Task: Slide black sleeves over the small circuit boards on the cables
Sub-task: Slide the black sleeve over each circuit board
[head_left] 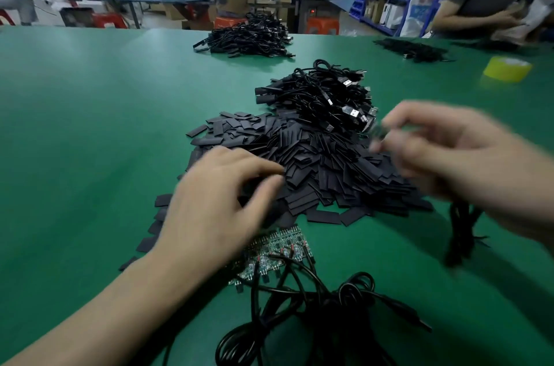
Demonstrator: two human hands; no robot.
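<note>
Left hand (215, 200) is laid palm down on the near-left side of the black sleeve pile (314, 162), fingers curled into the sleeves. Motion blur; whether a sleeve is pinched cannot be told. Right hand (449, 153) is held above the pile's right side, with a small circuit board (378, 130) pinched between thumb and fingertips, also blurred. A black cable (461, 230) is seen hanging below that hand down to the green tabletop (90, 126).

The sleeve pile is heaped mid-tabletop. A row of bare circuit boards (278, 248) on coiled cables (299, 305) is laid between the pile and the near edge, partly covered by the left wrist. A USB cable heap (326, 96) is found touching the pile's far side; a second cable heap (245, 36) at the far edge. A yellow tape roll (506, 68) is placed toward the far right corner.
</note>
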